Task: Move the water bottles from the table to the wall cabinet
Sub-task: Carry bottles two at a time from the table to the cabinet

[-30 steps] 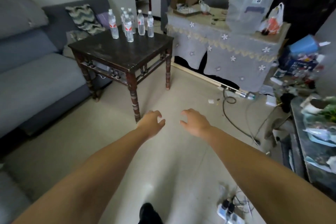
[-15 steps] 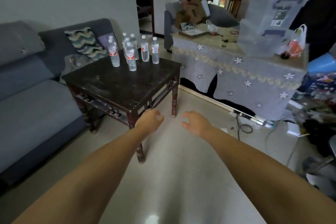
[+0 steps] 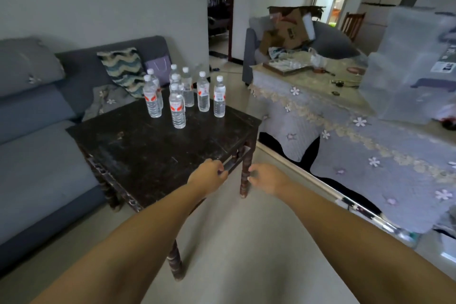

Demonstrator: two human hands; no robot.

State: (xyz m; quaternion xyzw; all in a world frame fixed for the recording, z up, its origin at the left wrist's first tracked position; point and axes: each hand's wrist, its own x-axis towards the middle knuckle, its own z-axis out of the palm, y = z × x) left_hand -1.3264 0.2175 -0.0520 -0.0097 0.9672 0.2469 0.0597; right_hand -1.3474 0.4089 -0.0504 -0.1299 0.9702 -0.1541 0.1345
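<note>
Several clear water bottles (image 3: pixel 177 106) with red-and-white labels stand upright in a cluster at the far side of a dark wooden table (image 3: pixel 148 150). My left hand (image 3: pixel 208 176) hovers over the table's near right corner, fingers loosely curled, holding nothing. My right hand (image 3: pixel 267 179) is beside it over the floor, just right of the table leg, also loosely curled with nothing in it. Both hands are well short of the bottles. No wall cabinet is in view.
A grey sofa (image 3: pixel 37 136) with a patterned cushion (image 3: pixel 123 69) runs along the left behind the table. To the right stands a larger table under a flowered grey cloth (image 3: pixel 357 136), bearing clear plastic bins (image 3: pixel 414 66) and a cardboard box (image 3: pixel 288 29). Tiled floor lies between.
The view has advanced toward the dark table and tilted up; the table and bottles are now nearer and larger. Both arms stay stretched forward, the left hand now over the table corner.
</note>
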